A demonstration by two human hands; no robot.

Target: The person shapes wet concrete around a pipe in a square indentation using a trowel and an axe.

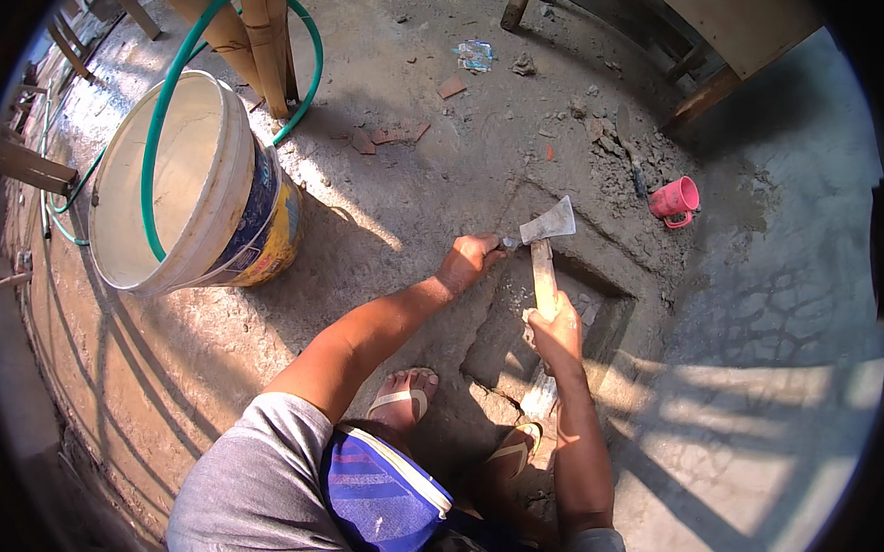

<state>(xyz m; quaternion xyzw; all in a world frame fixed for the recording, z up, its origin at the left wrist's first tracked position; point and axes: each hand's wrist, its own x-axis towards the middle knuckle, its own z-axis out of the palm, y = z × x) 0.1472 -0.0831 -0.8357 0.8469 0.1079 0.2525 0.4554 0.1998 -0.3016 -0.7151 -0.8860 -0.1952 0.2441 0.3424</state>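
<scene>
My right hand (pixel 558 332) grips the wooden handle of a hatchet (pixel 544 235), whose flat metal head points up and away from me. My left hand (pixel 471 257) is closed around a thin metal chisel (pixel 508 243), its end touching the back of the hatchet head. Both hands hang over a shallow square recess (pixel 599 305) cut into the concrete floor. My feet in sandals (pixel 402 399) stand at the recess's near edge.
A large white and yellow bucket (pixel 191 187) stands at the left with a green hose (pixel 164 110) running into it. A small pink cup (pixel 675 200) lies at the right beside rubble. Wooden posts (pixel 258 39) and brick chips (pixel 398 133) lie farther off.
</scene>
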